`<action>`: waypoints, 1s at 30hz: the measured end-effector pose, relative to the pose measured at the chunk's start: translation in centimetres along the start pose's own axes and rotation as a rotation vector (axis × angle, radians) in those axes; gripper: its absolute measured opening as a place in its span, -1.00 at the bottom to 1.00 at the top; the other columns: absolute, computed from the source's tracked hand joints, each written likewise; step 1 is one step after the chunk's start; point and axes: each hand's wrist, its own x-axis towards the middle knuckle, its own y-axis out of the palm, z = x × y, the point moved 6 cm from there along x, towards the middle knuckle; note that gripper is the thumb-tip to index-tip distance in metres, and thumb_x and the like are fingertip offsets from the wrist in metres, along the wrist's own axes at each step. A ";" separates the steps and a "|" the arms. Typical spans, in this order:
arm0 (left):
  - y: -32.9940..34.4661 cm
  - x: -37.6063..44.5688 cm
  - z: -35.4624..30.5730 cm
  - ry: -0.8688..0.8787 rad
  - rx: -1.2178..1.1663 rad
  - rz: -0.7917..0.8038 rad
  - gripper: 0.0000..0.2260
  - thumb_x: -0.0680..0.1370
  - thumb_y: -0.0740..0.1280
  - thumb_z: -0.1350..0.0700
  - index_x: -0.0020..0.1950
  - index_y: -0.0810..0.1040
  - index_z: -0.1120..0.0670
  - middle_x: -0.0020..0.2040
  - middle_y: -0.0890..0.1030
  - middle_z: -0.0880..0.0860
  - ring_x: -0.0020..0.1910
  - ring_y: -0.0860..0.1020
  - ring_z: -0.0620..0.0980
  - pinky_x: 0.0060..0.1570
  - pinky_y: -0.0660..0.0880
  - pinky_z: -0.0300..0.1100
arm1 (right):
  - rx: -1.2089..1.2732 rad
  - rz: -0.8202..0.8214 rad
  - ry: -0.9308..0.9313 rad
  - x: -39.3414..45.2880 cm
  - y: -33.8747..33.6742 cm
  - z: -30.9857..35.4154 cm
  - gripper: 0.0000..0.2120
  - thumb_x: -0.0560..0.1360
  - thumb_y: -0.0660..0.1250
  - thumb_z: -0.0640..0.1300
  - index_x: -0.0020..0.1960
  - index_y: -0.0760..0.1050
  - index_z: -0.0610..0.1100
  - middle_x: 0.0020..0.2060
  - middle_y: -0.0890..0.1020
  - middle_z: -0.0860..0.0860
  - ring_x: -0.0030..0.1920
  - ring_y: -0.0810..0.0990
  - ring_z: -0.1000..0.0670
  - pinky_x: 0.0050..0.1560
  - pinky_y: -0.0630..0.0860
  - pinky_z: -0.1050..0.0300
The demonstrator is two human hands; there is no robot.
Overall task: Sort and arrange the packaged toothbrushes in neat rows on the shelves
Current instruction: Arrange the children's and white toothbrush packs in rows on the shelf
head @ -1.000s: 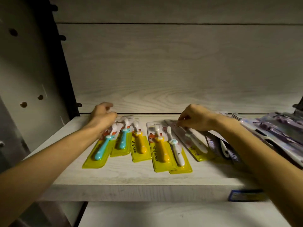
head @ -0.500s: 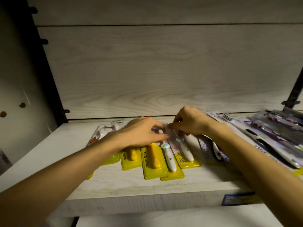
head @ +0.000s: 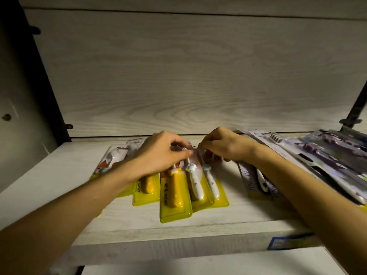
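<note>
Head view looks down on a pale wooden shelf; a row of yellow toothbrush packs lies overlapping near its middle, tops toward the back edge; left hand rests on their upper ends, grip pinching the top of the white-brush pack; right hand pinches the top of the neighbouring pack; grey-purple packs are piled toward the right edge; a blue label sits on the front edge.

You've got a pale wood-grain back panel behind, black upright rail at left w/ a peg, another dark bracket far right, and a blue label on the front edge.
</note>
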 end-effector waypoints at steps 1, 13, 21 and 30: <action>0.2 -0.1 -0.2 0.014 0.051 0.000 -0.76 0.48 0.41 -0.18 0.07 0.70 -0.14 -0.06 0.71 -0.17 -0.05 0.66 -0.18 0.02 0.60 -0.06 | 0.057 0.005 0.026 0.0 0.3 0.0 -0.74 0.59 0.26 -0.16 -0.07 0.66 -0.29 -0.20 0.72 -0.20 -0.39 0.52 -0.02 -0.51 0.36 0.23; -3.6 -0.4 1.0 0.044 0.486 0.105 -0.37 0.49 0.19 -0.45 0.41 0.47 -0.09 0.38 0.52 -0.07 0.32 0.48 -0.01 0.23 0.44 -0.10 | -0.130 -0.269 -0.245 -0.4 0.2 1.9 -0.81 0.58 0.32 -0.04 0.11 0.66 -0.03 -0.04 0.68 0.06 -0.09 0.61 0.01 -0.02 0.55 0.05; -1.9 -2.8 3.8 -0.005 0.513 0.265 -0.22 0.45 -0.07 -0.55 0.50 0.37 -0.14 0.46 0.43 -0.14 0.44 0.37 -0.06 0.44 0.23 0.03 | -0.294 -0.123 -0.248 -0.4 2.2 2.3 -0.74 0.59 0.27 -0.06 0.20 0.64 -0.01 0.17 0.67 0.03 0.12 0.61 -0.05 0.14 0.52 0.05; -3.6 -3.0 4.9 -0.055 0.425 0.097 -0.34 0.47 0.23 -0.44 0.48 0.38 -0.14 0.45 0.46 -0.09 0.41 0.41 -0.01 0.45 0.24 0.02 | -0.449 -0.171 -0.330 -1.3 2.9 2.9 -0.64 0.61 0.18 0.20 0.25 0.58 0.05 0.19 0.59 0.01 0.08 0.60 -0.06 0.04 0.55 0.02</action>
